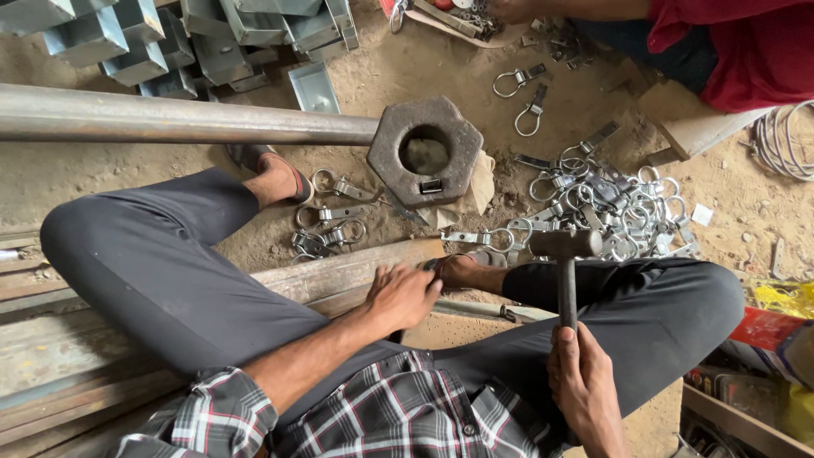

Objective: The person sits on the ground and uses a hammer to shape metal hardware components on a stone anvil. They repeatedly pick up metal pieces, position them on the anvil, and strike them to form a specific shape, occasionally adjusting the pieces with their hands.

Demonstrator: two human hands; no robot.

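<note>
My right hand (583, 380) grips the handle of a hammer (565, 254), whose dark head is raised over my right knee. Lower and to the left, my left hand (402, 294) rests with bent fingers on a wooden plank (339, 270) near my foot; whether it holds a small part I cannot tell. A heavy rusty hexagonal block (424, 153) with a round hole sits on the dirt floor ahead, at the end of a long steel pipe (170, 119). A heap of metal ring clamps (602, 203) lies to its right, and a few more clamps (326, 225) lie by my left foot.
Folded sheet-metal boxes (170, 38) are stacked at the top left. Another person in a red shirt (738, 47) sits at the top right, with loose clamps (526, 93) in front. A wire coil (784, 140) lies far right, and coloured packets (772, 326) at the lower right.
</note>
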